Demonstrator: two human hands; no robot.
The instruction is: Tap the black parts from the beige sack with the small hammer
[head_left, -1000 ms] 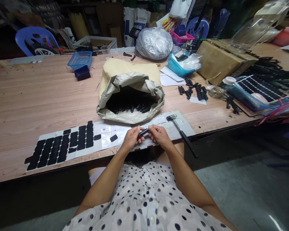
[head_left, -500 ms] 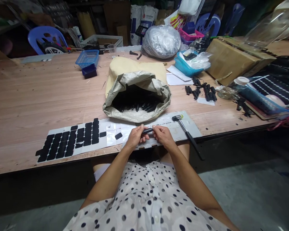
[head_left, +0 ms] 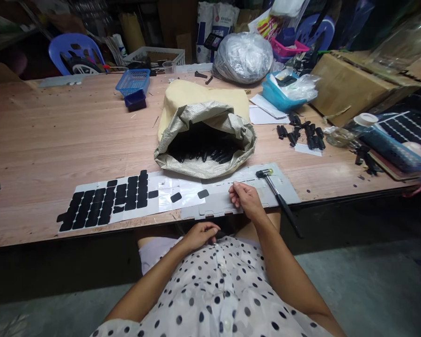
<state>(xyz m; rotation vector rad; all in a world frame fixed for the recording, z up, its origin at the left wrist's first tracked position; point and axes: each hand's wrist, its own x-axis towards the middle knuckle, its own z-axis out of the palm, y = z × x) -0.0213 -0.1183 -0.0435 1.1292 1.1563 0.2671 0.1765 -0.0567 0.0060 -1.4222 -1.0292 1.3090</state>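
Note:
My left hand (head_left: 200, 235) is down at my lap, below the table edge, its fingers curled. A short black piece (head_left: 221, 233) shows beside its fingertips, mostly hidden. Above the grey board (head_left: 217, 206), my right hand (head_left: 245, 197) is closed with thumb and fingers together; whatever they pinch, if anything, is hidden. A hammer (head_left: 279, 199) lies right of it, its black handle hanging past the table edge. Behind the board, an open woven sack (head_left: 206, 168) holds many black pieces. Left of my right hand, a loose black rounded pad (head_left: 203, 194) lies on the board.
A sheet of black rounded pads (head_left: 101, 206) lies at the left along the front edge. Black parts (head_left: 307, 133) are heaped at the right, near a cardboard box (head_left: 358, 89). Blue baskets (head_left: 133, 82) and a plastic-wrapped bundle (head_left: 243, 58) stand farther back.
My hands have parted from the black piece they both held. The left hand has dropped to my lap; the right has stayed over the board. A black pad now shows on the board.

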